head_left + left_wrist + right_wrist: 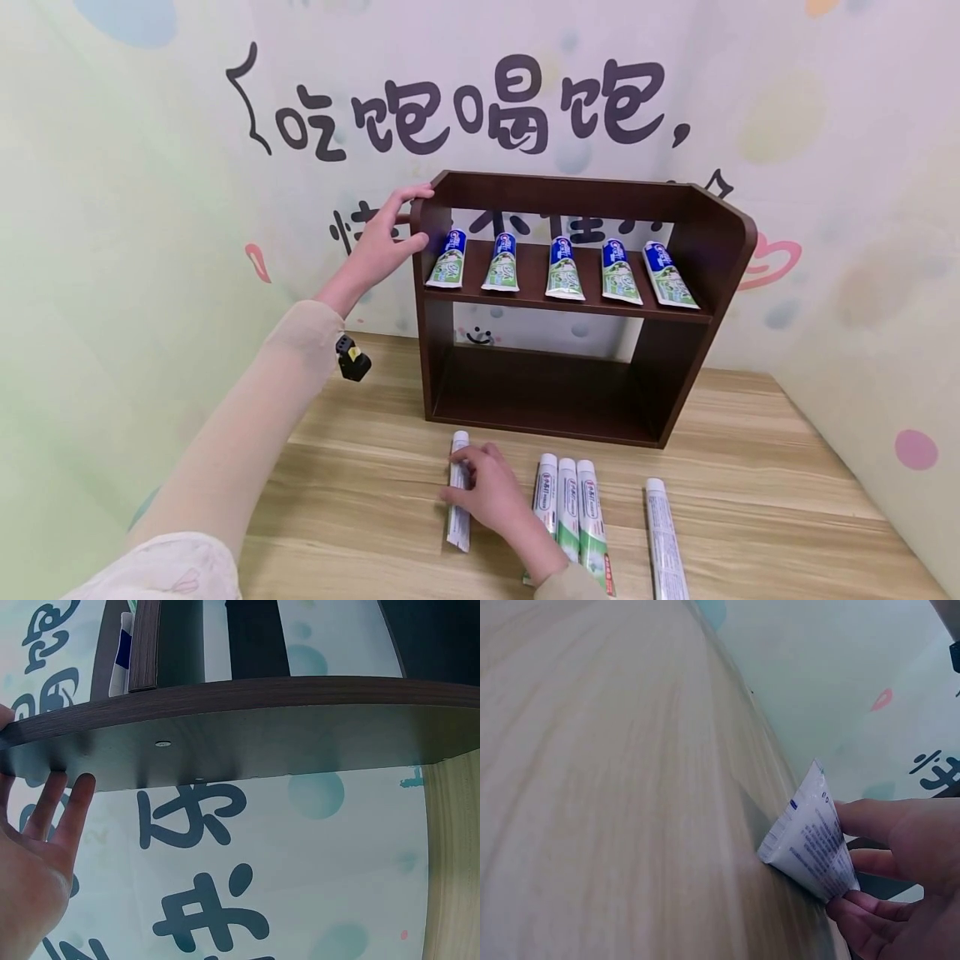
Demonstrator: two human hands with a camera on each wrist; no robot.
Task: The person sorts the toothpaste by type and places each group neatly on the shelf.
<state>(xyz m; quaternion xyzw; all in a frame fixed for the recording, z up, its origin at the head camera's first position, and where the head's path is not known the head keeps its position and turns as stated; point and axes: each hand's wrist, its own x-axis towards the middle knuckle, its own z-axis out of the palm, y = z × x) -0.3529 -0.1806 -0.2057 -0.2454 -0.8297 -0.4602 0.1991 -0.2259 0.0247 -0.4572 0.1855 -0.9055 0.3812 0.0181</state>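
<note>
My left hand (378,246) rests against the upper left side of a dark brown two-level shelf (570,192). In the left wrist view its straight fingers (75,806) touch the outer face of the side panel (247,746). At the front of the table, my right hand (495,492) pinches a white toothpaste tube (459,533) by its long edges. The right wrist view shows the tube's flat crimped end and small printed text (814,844), with thumb and fingertips on opposite edges. The tube's cap points toward the shelf.
Several blue and green toothpaste tubes (564,271) lie in a row on the upper shelf. Three white and green tubes (568,508) lie side by side right of my right hand. Another white tube (664,542) lies further right on the wooden table (772,483).
</note>
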